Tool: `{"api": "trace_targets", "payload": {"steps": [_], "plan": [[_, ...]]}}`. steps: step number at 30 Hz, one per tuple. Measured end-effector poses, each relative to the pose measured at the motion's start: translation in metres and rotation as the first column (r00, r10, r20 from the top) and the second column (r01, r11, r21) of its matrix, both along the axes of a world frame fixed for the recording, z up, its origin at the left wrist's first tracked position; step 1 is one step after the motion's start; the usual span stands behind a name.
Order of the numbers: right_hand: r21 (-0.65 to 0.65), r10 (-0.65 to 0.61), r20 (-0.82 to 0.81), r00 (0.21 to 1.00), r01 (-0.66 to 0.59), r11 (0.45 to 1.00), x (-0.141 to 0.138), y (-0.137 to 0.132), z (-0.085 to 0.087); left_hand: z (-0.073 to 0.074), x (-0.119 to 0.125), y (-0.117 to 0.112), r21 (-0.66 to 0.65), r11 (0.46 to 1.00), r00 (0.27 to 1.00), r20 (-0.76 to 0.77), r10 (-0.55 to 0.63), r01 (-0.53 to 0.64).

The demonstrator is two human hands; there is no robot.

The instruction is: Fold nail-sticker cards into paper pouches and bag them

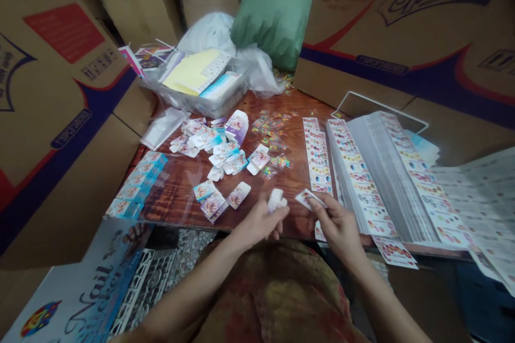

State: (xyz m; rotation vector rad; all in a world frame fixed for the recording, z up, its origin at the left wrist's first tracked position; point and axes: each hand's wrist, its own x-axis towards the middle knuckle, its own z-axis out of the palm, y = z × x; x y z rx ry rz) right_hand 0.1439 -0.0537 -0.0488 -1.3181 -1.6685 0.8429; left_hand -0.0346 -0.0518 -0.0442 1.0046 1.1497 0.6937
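Observation:
My left hand [260, 221] is closed round a small white carton [276, 200], its far end sticking up past the thumb. In my right hand [338, 223], thumb and fingers pinch a small printed card [306, 197], held just right of the carton and apart from it. Loose printed cartons [213, 206] lie on the table left of my left hand, and a bigger heap of cartons [219, 147] is behind them. Small clear packets of coloured beads [270, 128] are scattered to the right of that heap. A strip of printed sticker cards [317, 155] lies beyond my right hand.
Long stacks of printed sheets [364, 185] fill the table's right side. Cartons in a row [139, 185] line the left edge. A clear tub [225, 99] with papers and a green sack [273, 10] stand behind. Large cardboard boxes [402, 48] flank both sides.

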Motion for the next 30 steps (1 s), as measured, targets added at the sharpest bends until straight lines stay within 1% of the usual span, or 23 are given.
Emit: {"api": "trace_targets", "payload": {"steps": [1, 2, 3, 5, 7, 9, 10, 11, 12, 13, 15, 16, 17, 18, 19, 21, 23, 26, 28, 30], "plan": [[0.016, 0.047, 0.051, 0.998, -0.048, 0.999, 0.003, 0.001, 0.001, -0.002, -0.001, -0.003, 0.001, 0.998, 0.998, -0.016, -0.063, 0.063], [0.023, 0.11, 0.125, 0.986, -0.114, 0.993, 0.005, 0.002, 0.003, -0.003, -0.002, -0.006, 0.025, 0.995, 0.995, -0.029, -0.095, 0.096], [0.018, 0.176, 0.207, 0.962, -0.183, 0.983, 0.007, 0.003, 0.004, -0.005, -0.003, -0.008, 0.07, 0.993, 0.994, -0.051, -0.095, 0.099], [-0.024, 0.292, 0.349, 0.891, -0.303, 0.953, 0.008, 0.004, 0.008, -0.007, -0.005, -0.011, 0.198, 0.978, 0.988, -0.153, -0.036, 0.066], [-0.079, 0.36, 0.446, 0.819, -0.365, 0.928, 0.007, 0.004, 0.008, -0.009, -0.007, -0.013, 0.337, 0.94, 0.956, -0.289, 0.045, 0.057], [-0.135, 0.408, 0.514, 0.754, -0.399, 0.907, 0.003, 0.004, 0.007, -0.012, -0.007, -0.016, 0.434, 0.898, 0.924, -0.37, 0.1, 0.077], [-0.157, 0.413, 0.543, 0.731, -0.395, 0.905, 0.0, 0.005, 0.005, -0.014, -0.007, -0.017, 0.457, 0.887, 0.916, -0.381, 0.123, 0.071], [-0.165, 0.402, 0.563, 0.722, -0.378, 0.911, -0.003, 0.006, 0.004, -0.015, -0.007, -0.018, 0.456, 0.889, 0.918, -0.372, 0.137, 0.052], [-0.157, 0.379, 0.565, 0.733, -0.355, 0.921, -0.006, 0.009, 0.002, -0.016, -0.006, -0.019, 0.427, 0.904, 0.93, -0.339, 0.14, 0.02], [-0.131, 0.342, 0.545, 0.766, -0.325, 0.937, -0.009, 0.014, 0.001, -0.016, -0.006, -0.019, 0.366, 0.93, 0.951, -0.278, 0.137, -0.027], [-0.045, 0.226, 0.455, 0.862, -0.231, 0.972, -0.015, 0.029, 0.001, -0.017, -0.006, -0.018, 0.169, 0.978, 0.986, -0.09, 0.139, -0.123], [-0.006, 0.159, 0.408, 0.899, -0.171, 0.985, -0.019, 0.04, 0.0, -0.017, -0.006, -0.018, 0.067, 0.986, 0.988, 0.007, 0.154, -0.155], [0.018, 0.096, 0.384, 0.918, -0.111, 0.994, -0.024, 0.051, -0.001, -0.017, -0.007, -0.017, -0.009, 0.983, 0.98, 0.081, 0.182, -0.182], [0.028, 0.033, 0.406, 0.913, -0.048, 0.998, -0.03, 0.062, -0.002, -0.018, -0.007, -0.016, -0.054, 0.976, 0.969, 0.125, 0.214, -0.209], [0.019, -0.006, 0.466, 0.885, -0.003, 1.0, -0.037, 0.073, -0.004, -0.018, -0.008, -0.016, -0.073, 0.97, 0.961, 0.142, 0.239, -0.23], [-0.039, -0.025, 0.62, 0.784, 0.062, 0.997, -0.053, 0.091, -0.008, -0.02, -0.009, -0.015, -0.077, 0.964, 0.953, 0.149, 0.263, -0.254], [-0.071, -0.017, 0.681, 0.732, 0.09, 0.993, -0.068, 0.1, -0.014, -0.022, -0.01, -0.014, -0.081, 0.962, 0.949, 0.16, 0.271, -0.261], [-0.083, 0.007, 0.68, 0.733, 0.068, 0.994, -0.076, 0.103, -0.02, -0.025, -0.012, -0.014, -0.066, 0.957, 0.942, 0.169, 0.289, -0.282], [-0.092, 0.033, 0.66, 0.75, 0.037, 0.995, -0.071, 0.102, -0.021, -0.026, -0.014, -0.014, -0.05, 0.957, 0.942, 0.167, 0.291, -0.287], [-0.103, 0.068, 0.626, 0.777, -0.004, 0.995, -0.059, 0.1, -0.02, -0.027, -0.015, -0.014, -0.04, 0.956, 0.942, 0.163, 0.295, -0.292]]}}
